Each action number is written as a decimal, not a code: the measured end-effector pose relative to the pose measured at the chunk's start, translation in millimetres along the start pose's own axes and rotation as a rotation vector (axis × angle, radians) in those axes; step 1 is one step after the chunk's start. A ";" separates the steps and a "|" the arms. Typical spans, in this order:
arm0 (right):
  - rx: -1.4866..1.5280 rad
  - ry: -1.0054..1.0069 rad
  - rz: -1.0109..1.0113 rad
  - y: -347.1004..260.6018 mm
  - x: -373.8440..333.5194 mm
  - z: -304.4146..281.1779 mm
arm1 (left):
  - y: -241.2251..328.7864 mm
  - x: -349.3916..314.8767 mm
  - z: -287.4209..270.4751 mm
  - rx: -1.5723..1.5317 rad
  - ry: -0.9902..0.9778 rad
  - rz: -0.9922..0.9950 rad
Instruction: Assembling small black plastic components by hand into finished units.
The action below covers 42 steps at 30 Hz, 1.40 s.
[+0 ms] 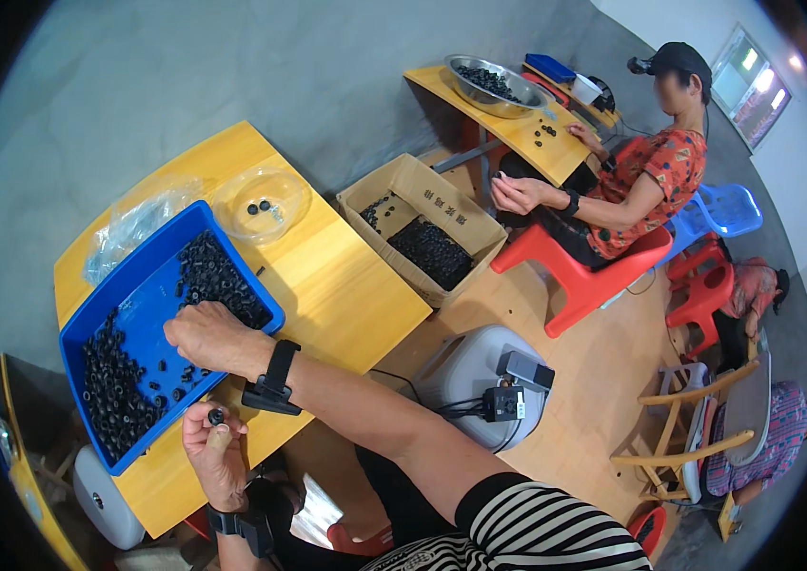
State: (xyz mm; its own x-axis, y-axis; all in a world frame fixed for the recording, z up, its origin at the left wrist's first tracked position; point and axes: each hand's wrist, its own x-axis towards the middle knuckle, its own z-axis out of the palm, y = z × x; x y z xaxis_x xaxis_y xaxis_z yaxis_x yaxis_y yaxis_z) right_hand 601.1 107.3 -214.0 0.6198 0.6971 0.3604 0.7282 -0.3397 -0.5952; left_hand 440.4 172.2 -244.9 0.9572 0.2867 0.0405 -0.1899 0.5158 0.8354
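Note:
My left hand is at the near edge of the yellow table. Its thumb and fingers pinch a small round black rubber-like part. My right hand reaches over the blue tray, its fingers curled down between two heaps. Whatever its fingertips hold, if anything, is hidden. Small black parts lie in a far heap and a near-left heap, with several loose ones between. The tray rests at an angle on the table.
Behind the tray are a clear plastic bowl with a few parts and a clear bag. A cardboard box of black parts stands right of the yellow table. A grey stool carries cabled devices. A co-worker sits beyond.

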 end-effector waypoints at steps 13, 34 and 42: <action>0.001 -0.002 0.019 1.9 1.7 3.3 | 2.2 -0.1 -0.5 -0.045 0.005 -0.021; 0.110 0.152 -0.022 -1.2 -1.3 -2.7 | 2.7 1.1 -0.2 -0.063 -0.029 -0.014; 0.138 0.196 -0.020 0.2 -3.8 -6.7 | 1.8 0.0 1.9 -0.083 -0.031 -0.035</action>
State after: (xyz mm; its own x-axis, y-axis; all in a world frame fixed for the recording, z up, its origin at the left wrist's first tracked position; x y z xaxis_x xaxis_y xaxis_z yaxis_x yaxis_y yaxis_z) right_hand 600.9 100.3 -210.7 0.6601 0.5628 0.4976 0.7026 -0.2281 -0.6741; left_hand 440.5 171.6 -242.3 0.9695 0.2431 0.0305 -0.1729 0.5908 0.7881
